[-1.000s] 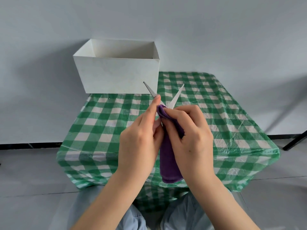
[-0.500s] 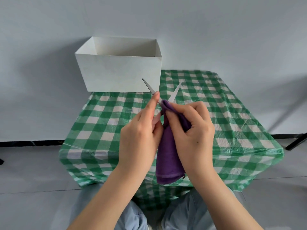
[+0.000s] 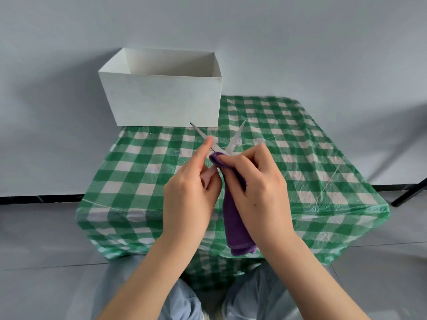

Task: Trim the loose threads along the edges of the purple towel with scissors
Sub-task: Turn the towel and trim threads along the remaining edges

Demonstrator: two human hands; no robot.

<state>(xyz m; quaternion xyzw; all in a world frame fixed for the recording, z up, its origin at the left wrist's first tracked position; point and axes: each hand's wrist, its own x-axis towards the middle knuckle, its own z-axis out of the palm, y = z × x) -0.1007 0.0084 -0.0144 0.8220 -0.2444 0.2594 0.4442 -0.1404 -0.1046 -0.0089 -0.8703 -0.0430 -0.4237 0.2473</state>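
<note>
The purple towel point(image 3: 236, 225) hangs folded between my hands above the near part of the table. My right hand point(image 3: 258, 195) pinches its top edge with thumb and curled fingers. My left hand point(image 3: 189, 199) holds the scissors point(image 3: 233, 140), with the index finger stretched along the left blade. The two silver blades stand spread in a V just above the towel's top fold. The scissor handles are hidden behind my hands.
A table under a green-and-white checked plastic cloth point(image 3: 300, 162) fills the middle. An open white box point(image 3: 161, 102) stands at its far left corner against the wall. A dark leg of some furniture point(image 3: 409, 192) shows at the right. My knees are below.
Both hands with the towel and scissors have drifted slightly left and lower against the table. The blades stay spread, and the grips are the same.
</note>
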